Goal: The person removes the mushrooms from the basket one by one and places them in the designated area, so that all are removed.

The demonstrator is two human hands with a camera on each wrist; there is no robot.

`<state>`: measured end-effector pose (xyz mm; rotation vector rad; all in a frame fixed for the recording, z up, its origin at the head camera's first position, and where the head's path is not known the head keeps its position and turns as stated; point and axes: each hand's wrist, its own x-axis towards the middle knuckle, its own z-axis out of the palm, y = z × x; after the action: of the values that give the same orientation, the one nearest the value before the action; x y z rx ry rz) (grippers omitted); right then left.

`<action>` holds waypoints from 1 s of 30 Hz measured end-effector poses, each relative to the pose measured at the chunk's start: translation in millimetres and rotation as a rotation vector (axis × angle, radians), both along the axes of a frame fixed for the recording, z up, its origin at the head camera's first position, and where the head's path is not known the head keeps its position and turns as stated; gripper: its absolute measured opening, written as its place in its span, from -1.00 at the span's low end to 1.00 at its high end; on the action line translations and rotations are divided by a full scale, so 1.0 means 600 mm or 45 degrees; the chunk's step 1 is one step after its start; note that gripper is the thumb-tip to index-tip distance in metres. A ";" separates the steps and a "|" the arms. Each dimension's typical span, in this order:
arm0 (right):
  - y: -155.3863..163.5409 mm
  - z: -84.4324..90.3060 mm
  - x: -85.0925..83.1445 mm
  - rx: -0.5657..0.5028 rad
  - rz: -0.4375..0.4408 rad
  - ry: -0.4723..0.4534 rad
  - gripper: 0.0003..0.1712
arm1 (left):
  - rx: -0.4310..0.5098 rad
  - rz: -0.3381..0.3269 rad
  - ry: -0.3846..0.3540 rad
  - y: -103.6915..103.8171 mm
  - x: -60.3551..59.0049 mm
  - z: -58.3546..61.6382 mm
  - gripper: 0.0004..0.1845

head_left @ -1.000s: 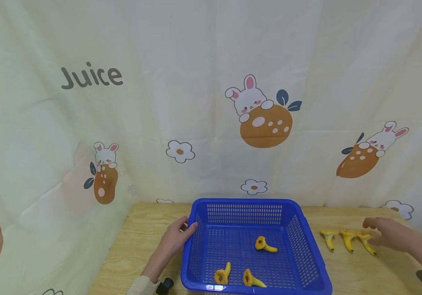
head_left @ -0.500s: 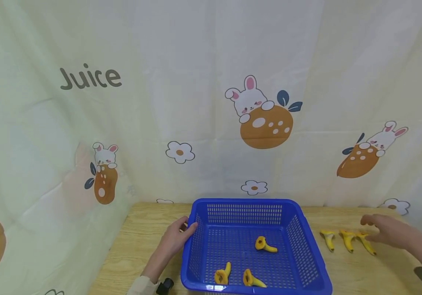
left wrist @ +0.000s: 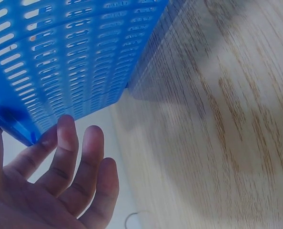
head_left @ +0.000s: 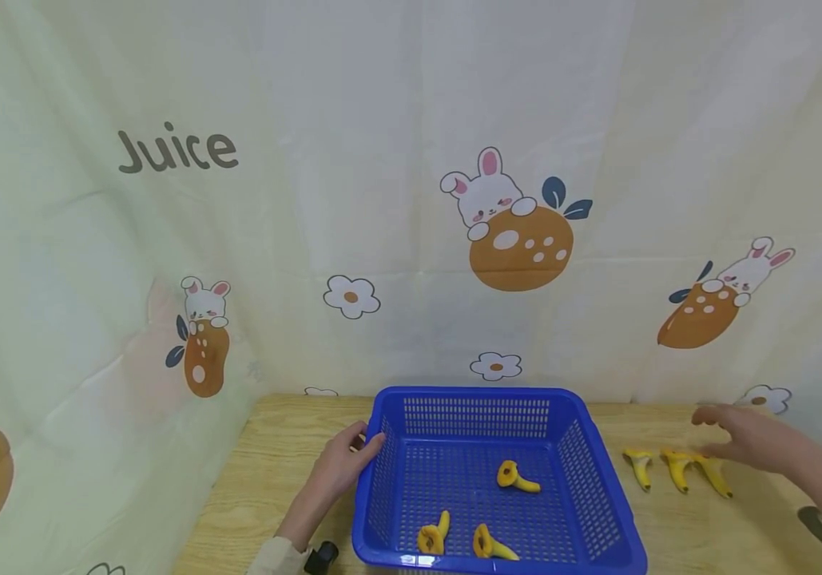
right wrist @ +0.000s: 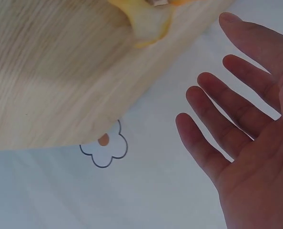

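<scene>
Six yellow mushroom-shaped pieces are counted. Three are contained in one blue basket (head_left: pixel 475 564): one piece (head_left: pixel 521 481) towards the right, and two by the near wall, a left one (head_left: pixel 430 540) and a right one (head_left: pixel 484 543). Three are laid in a row on the wooden table (head_left: pixel 288 447), right of the basket: a first piece (head_left: pixel 640 469), a second (head_left: pixel 678 469) and a third (head_left: pixel 716 477), stems pointed nearer.

Two hands are observed. The basket's left rim is gripped by the left hand (head_left: pixel 342 463), thumb over the edge, fingers loosely bent along the outer wall. Nothing is held by the right hand (head_left: pixel 752 438); its fingers are spread and slightly bent, and it is positioned over the far end of the third piece. Whether that piece is touched cannot be told.

Three printed rabbits are counted on the cloth (head_left: pixel 411 200) behind. One small black object (head_left: pixel 321 557) is noted beside the left sleeve (head_left: pixel 275 557).
</scene>
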<state>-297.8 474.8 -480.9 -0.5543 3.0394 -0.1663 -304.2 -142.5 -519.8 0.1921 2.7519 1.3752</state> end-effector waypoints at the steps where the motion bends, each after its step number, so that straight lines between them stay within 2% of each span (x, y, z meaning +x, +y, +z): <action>1: -0.002 0.002 0.000 -0.004 0.003 0.000 -0.55 | 0.004 0.000 -0.003 0.000 0.000 0.000 -0.60; 9: -0.024 0.020 -0.003 -0.046 -0.001 0.005 -0.52 | 0.003 -0.001 0.002 0.002 0.001 -0.003 -0.58; 19: -0.069 0.060 -0.005 -0.059 0.024 0.124 -0.51 | 0.010 -0.005 0.002 0.002 -0.004 -0.007 -0.60; 30: -0.119 0.073 -0.011 -0.023 0.092 0.185 -0.53 | 0.043 0.016 -0.009 0.006 0.003 0.000 -0.63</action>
<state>-304.4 403.7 -437.0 -0.7059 3.1540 -0.1572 -302.5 -138.8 -519.7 0.1717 2.7300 1.4239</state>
